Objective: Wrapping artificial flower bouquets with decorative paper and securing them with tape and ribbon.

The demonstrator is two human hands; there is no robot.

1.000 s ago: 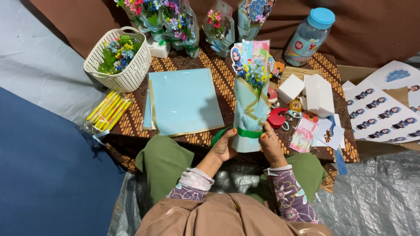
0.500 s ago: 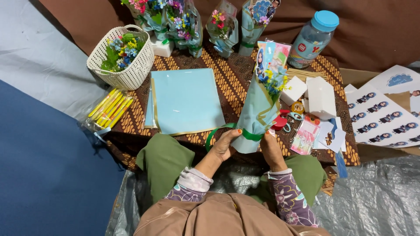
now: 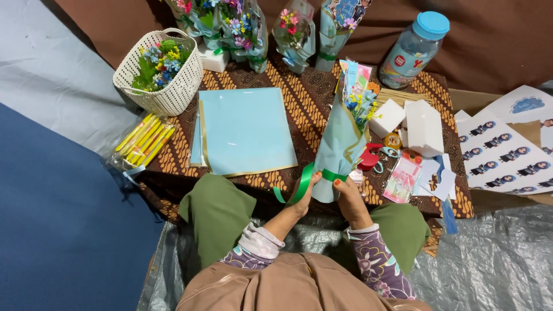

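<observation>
A small bouquet (image 3: 344,135) wrapped in pale blue paper with gold trim stands tilted over the low table's front edge. Blue and yellow flowers and paper cards stick out of its top. My right hand (image 3: 349,196) grips the bouquet's lower stem. My left hand (image 3: 305,193) pinches a green ribbon (image 3: 302,183) that wraps around the stem, its loose end hanging toward the left.
A stack of pale blue sheets (image 3: 242,129) lies on the batik-covered table (image 3: 299,98). A white basket of flowers (image 3: 160,72), yellow sticks (image 3: 143,138), finished bouquets (image 3: 242,26), a blue-lidded jar (image 3: 413,49), white foam blocks (image 3: 423,126), red scissors (image 3: 368,158) and sticker sheets (image 3: 501,152) surround it.
The bouquet has tipped from upright to leaning right. My left hand has pulled the green ribbon further around the stem.
</observation>
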